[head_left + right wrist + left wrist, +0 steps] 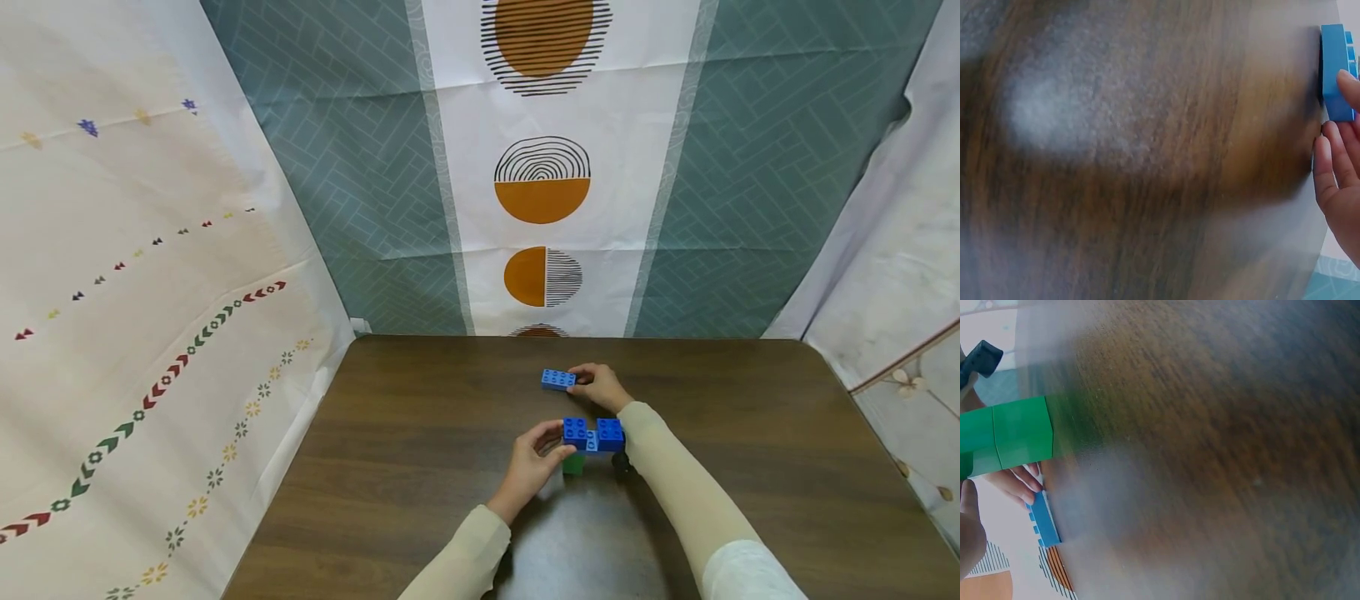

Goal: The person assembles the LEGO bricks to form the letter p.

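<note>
My left hand [528, 467] grips the left side of a toy brick assembly [592, 440] above the table. Two dark blue bricks sit on its top, with light blue studs between them. Below them a green brick [573, 463] shows; in the left wrist view two green blocks [1022, 432] stand side by side, hanging clear of the tabletop. Farther back, my right hand [600, 387] pinches the right end of a light blue brick [558, 380], studs up. In the right wrist view that brick [1335, 75] is low at the table; whether it touches is unclear.
Both hands work over a brown wooden table [420, 417]. A patterned cloth [540, 167] hangs behind its far edge, with pale cloths at left and right. A small black device [621, 462] is at the right wrist, close to the assembly.
</note>
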Tool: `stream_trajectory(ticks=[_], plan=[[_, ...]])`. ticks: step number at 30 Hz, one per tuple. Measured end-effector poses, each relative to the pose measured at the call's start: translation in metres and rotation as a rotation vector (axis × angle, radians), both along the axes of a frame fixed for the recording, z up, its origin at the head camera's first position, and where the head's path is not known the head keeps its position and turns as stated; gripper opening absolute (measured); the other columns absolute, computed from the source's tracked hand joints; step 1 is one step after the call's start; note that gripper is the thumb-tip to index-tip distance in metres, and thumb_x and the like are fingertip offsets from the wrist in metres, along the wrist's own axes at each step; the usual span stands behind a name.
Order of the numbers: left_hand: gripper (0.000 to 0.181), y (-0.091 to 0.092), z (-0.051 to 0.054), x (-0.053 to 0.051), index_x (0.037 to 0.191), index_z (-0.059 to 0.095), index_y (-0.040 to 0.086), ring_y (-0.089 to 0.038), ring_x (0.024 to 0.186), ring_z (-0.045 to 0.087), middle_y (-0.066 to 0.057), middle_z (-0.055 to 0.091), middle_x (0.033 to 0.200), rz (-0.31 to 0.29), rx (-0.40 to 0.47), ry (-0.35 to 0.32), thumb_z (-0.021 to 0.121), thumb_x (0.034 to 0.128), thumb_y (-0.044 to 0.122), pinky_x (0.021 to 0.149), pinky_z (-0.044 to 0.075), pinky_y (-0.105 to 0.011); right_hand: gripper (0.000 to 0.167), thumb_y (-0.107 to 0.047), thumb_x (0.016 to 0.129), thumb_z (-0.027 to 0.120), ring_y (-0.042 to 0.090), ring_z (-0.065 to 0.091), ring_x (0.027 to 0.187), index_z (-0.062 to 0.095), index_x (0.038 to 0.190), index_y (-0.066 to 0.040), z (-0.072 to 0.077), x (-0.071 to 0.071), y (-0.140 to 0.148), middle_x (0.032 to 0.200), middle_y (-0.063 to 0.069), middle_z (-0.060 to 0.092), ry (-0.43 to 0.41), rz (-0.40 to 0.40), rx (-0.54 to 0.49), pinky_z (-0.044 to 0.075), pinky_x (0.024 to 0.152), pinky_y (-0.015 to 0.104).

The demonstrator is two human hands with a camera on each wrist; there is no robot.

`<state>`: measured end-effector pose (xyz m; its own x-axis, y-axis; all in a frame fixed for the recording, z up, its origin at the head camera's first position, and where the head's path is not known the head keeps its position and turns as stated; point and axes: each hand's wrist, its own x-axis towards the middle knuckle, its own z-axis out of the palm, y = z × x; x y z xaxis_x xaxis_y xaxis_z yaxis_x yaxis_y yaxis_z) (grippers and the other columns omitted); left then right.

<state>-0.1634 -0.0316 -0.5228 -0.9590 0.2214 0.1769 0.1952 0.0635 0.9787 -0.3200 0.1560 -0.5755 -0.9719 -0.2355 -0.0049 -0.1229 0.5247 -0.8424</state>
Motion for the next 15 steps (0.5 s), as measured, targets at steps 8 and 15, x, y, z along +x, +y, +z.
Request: stream_trajectory(ticks=[8, 15], plan=[[0.032, -0.001, -0.002, -0.002, 0.117, 0.061, -0.006, -0.031, 0.111, 0.061, -0.02, 0.064, 0.118, -0.01, 0.012, -0.003, 0.068, 0.0874, 0.002, 0.097, 0.049, -0.04, 0.036, -0.009, 0.087, 0.072, 0.039, 0.061, 0.104, 0.062, 0.118, 0.006, 0.01, 0.004, 0.006, 0.116, 0.026, 0.062, 0.018, 0.046, -0.039, 0.052, 0.09, 0.051], [0.032, -0.001, -0.004, -0.002, 0.117, 0.061, -0.007, -0.033, 0.111, 0.061, -0.022, 0.064, 0.117, -0.014, 0.023, 0.005, 0.069, 0.0867, 0.001, 0.097, 0.048, -0.044, 0.036, -0.006, 0.087, 0.07, 0.041, 0.061, 0.105, 0.062, 0.12, 0.007, 0.024, 0.008, 0.01, 0.118, 0.027, 0.061, 0.042, 0.074, -0.041, 0.051, 0.09, 0.053]])
